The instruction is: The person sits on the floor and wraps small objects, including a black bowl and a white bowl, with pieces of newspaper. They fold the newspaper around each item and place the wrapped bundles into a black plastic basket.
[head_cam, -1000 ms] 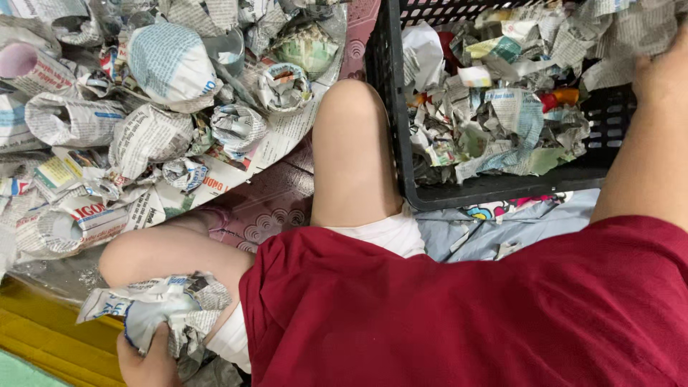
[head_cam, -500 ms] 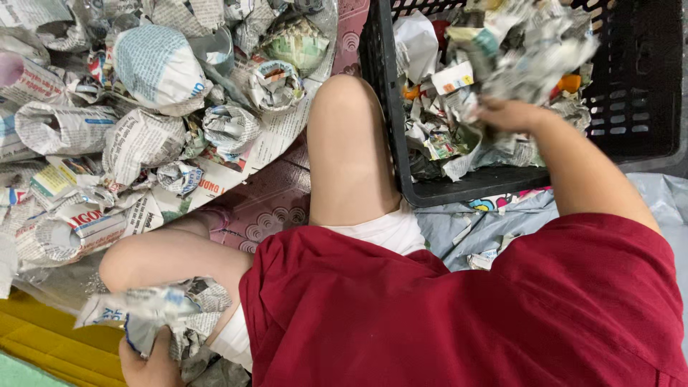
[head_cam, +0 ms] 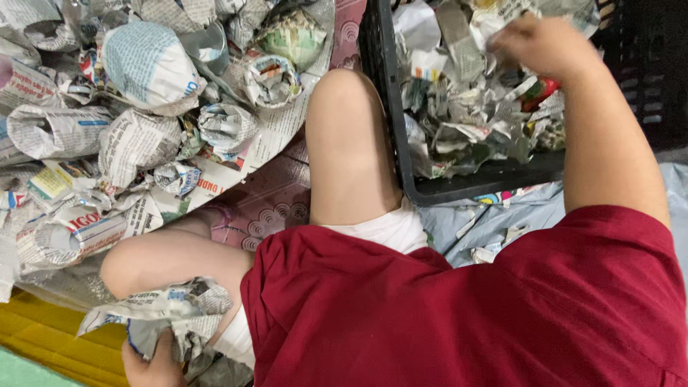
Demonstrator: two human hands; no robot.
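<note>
Newspaper wad (head_cam: 161, 326): light, soft, crushable; we pinch it at the lower edge in our left hand (head_cam: 152, 362). Our right hand (head_cam: 545, 46) closes on scraps (head_cam: 469, 122) in the crate (head_cam: 466, 188).

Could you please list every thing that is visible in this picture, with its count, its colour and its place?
crate: one, black plastic, upper right, beside the knee.
paper scraps: many, grey-white with some colour, crumpled inside the crate.
wrapped bundles: many, newspaper print, piled at upper left on the floor.
mat: one, dull pink with a pattern, under the legs.
sheet: one, pale blue, below the crate.
yellow strip: one, bottom left corner.
crumpled newspaper: one wad, grey-white, bottom left, in the left hand.
shirt: one, dark red, lower right.
left hand: bottom left, gripping the crumpled newspaper.
right hand: top right, among the paper scraps; what it grips cannot be told.
</note>
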